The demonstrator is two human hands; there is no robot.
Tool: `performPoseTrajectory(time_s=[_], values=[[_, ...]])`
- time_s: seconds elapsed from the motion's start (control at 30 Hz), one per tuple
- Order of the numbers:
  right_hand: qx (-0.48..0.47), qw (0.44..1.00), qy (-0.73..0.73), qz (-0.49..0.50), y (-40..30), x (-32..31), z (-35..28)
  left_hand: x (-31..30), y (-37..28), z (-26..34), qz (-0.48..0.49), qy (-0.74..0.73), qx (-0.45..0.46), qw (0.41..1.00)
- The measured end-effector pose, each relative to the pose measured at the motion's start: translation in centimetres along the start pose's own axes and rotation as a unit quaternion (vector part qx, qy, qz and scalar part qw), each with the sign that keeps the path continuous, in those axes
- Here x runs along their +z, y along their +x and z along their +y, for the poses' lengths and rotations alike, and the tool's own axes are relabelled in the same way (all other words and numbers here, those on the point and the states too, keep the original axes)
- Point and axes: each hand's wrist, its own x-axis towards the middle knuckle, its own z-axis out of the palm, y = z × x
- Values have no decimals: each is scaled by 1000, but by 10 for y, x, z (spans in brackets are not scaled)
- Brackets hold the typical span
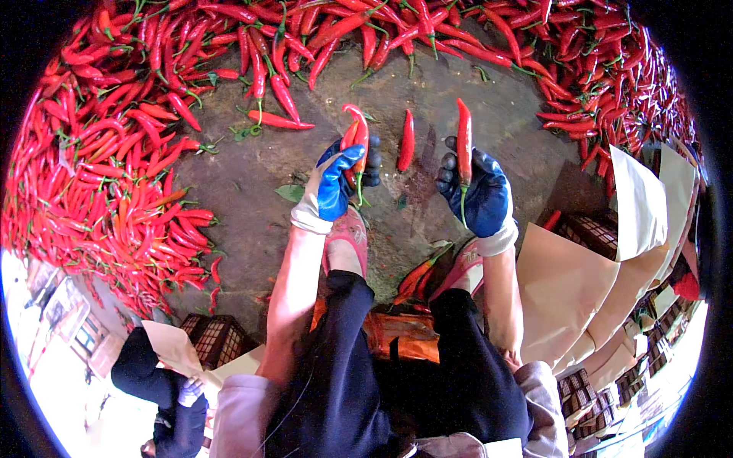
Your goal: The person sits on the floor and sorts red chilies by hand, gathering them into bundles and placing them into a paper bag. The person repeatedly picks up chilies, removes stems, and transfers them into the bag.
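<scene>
Blue-coated work gloves with white cuffs cover both hands. My left hand [335, 180] is closed around a few red chili peppers [359, 137], their tips up and a green stem hanging below the fingers. In my right hand [484, 192] a single long red chili pepper [464, 143] stands almost upright, its green stem toward me. Between the hands, on the dark stone-like floor [412, 223], lies one loose red chili [406, 141]. Another red chili [280, 119] rests beyond my left hand, close to the edge of the heap.
Heaps of red chilies [131, 149] curve around the front and both sides. Several peppers [421, 277] lie between my pink shoes [346, 237]. Paper-lined crates [590, 232] with brown sheets [564, 280] stand at right, another crate [215, 340] at left. Another person [166, 395] is at lower left.
</scene>
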Motion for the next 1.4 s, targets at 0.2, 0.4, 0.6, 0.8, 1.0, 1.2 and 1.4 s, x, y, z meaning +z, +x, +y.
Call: performPoseTrajectory(time_s=[0.2, 0.4, 0.6, 0.8, 1.0, 1.2, 1.4], values=[[-59, 994, -66, 64, -4, 2, -1, 12, 0, -5, 5, -1, 7, 1000], [-181, 925, -296, 157, -16, -13, -12, 41, 21, -19, 123, 141, 33, 982], [-424, 612, -493, 449, -42, -77, -45, 68, 33, -32, 195, 697, 239, 648], [-495, 464, -625, 386, -25, -34, -47, 66, 37, -30, 146, 759, 209, 599], [-462, 407, -767, 179, 84, 79, -60, 60, 59, 6, 134, 357, 233, 895], [-294, 257, -914, 108, 149, 133, -82, 56, 107, 67, 76, 66, 236, 967], [-190, 215, -953, 98, 107, 100, -47, 35, 85, 42, -5, -119, 75, 990]])
